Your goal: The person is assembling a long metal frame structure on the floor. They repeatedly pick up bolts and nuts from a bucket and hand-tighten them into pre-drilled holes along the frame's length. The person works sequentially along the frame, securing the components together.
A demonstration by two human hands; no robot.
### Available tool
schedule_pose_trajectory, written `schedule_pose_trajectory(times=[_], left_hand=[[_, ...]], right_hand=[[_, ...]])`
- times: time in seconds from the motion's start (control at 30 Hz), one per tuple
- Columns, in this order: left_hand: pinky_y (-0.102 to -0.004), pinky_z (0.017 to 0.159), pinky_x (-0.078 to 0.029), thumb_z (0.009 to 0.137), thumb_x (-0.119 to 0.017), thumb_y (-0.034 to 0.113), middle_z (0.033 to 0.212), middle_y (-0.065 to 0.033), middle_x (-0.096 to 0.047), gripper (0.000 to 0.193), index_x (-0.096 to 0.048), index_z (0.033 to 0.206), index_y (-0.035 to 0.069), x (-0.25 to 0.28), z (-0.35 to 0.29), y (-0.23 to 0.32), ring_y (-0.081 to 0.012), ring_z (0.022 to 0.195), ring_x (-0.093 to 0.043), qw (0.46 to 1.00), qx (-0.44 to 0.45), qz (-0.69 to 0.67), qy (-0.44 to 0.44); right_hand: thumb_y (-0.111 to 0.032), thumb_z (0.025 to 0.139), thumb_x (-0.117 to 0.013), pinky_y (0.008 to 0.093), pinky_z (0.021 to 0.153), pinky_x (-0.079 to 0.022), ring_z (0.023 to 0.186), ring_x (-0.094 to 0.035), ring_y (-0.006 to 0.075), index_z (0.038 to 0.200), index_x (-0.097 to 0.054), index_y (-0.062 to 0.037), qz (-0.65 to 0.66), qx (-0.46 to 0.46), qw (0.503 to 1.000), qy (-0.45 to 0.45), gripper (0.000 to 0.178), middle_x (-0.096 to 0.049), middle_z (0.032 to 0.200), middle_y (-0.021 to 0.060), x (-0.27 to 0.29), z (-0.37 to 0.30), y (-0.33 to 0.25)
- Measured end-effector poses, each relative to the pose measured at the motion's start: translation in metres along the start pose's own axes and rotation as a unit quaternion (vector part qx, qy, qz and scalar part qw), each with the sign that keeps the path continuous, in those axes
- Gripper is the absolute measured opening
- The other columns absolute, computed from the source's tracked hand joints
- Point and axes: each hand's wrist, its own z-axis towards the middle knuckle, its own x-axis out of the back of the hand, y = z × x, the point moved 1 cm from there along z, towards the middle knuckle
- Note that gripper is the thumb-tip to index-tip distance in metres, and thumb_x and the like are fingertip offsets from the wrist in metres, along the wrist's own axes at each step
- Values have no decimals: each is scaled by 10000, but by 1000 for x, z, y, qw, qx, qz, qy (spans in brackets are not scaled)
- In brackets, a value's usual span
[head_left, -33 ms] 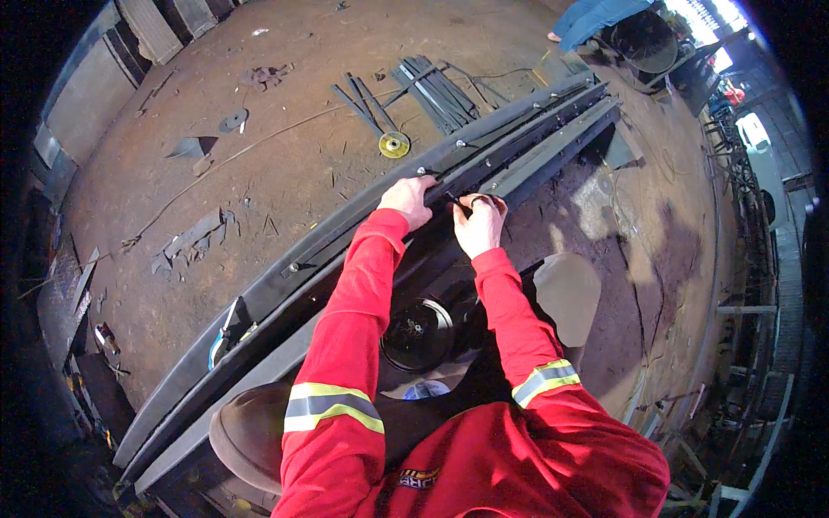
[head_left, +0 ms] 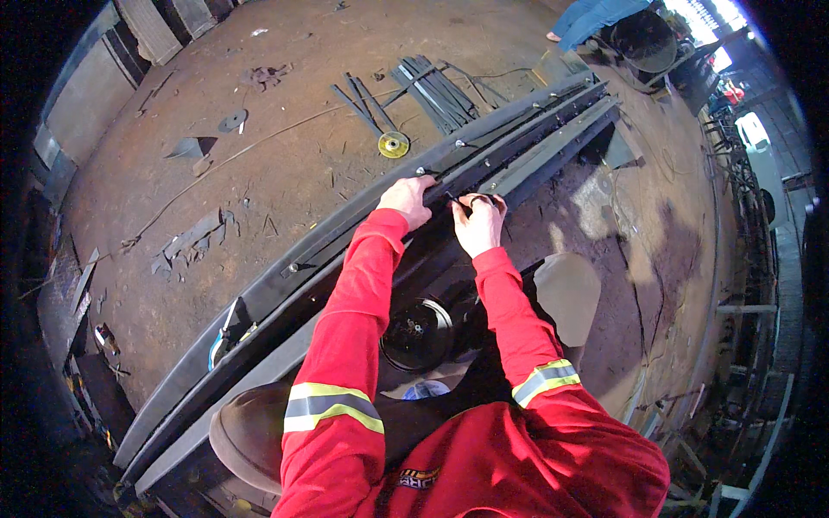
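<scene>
A long dark metal beam assembly [head_left: 168,410] runs diagonally before me, with several bolts along it, among them a bolt [head_left: 294,268] on the near left stretch. My left hand [head_left: 408,202] lies on the beam near its middle, thumb and fingers closed at its edge; what they grip, if anything, is hidden. Just to the right, my right hand [head_left: 481,226] pinches a thin dark rod-like piece [head_left: 453,198] against the inner side of the beam. A round black container [head_left: 416,335] with small metal parts in it sits below, between my forearms.
A tool with a blue handle [head_left: 216,352] rests on the beam's left part. Beyond the beam lie dark metal strips [head_left: 436,95], a yellow disc [head_left: 394,144], a cable and metal scraps [head_left: 197,237] on the brown floor. Another person's legs [head_left: 596,19] show at the far right.
</scene>
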Motion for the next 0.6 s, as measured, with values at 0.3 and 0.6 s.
schedule_pose_trajectory(times=[0.3, 0.6], left_hand=[[-414, 857, -501, 625, -682, 146, 993, -200, -665, 497, -622, 1114, 81, -2, 1, -3, -354, 968, -632, 1000, -10, 1, 18], [-410, 853, -504, 617, -677, 143, 992, -206, -665, 509, -627, 1119, 78, -1, 1, -4, -362, 956, -633, 1000, -21, -7, 12]], right_hand=[[-264, 773, -699, 587, 1117, -133, 1200, -421, 291, 1004, -685, -67, -68, 9, 997, -23, 304, -598, 1058, 85, -3, -7, -14], [-86, 629, -768, 520, 1142, -149, 1147, -503, 237, 958, -673, -100, 88, -119, 989, -27, 343, -626, 1051, 81, -8, -6, -7]])
